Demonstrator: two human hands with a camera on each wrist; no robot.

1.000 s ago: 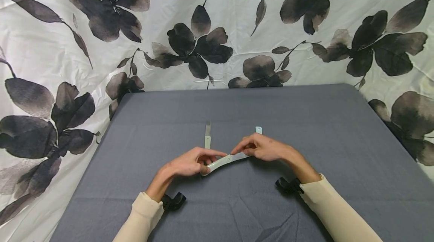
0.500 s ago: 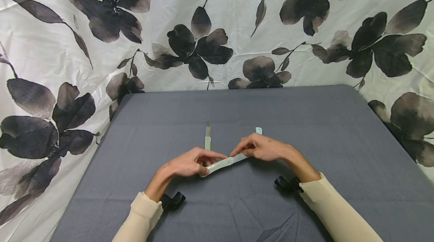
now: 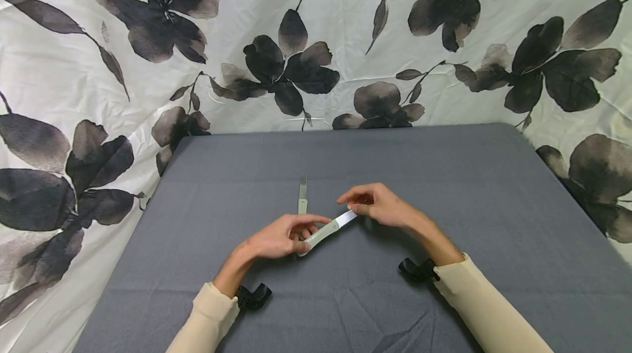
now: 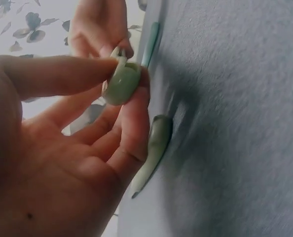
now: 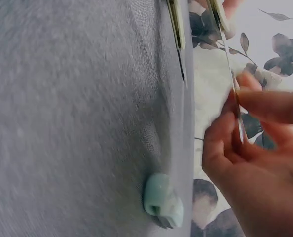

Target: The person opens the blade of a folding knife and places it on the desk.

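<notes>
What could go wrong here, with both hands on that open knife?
The right hand pinches the blade of the held knife, so a slip might nick it. The left hand grips the handle; if the blade folded suddenly, that hand could get caught. A second open knife lies on the table close to the left hand, its bare steel exposed, so a careless reach might brush it.
</notes>
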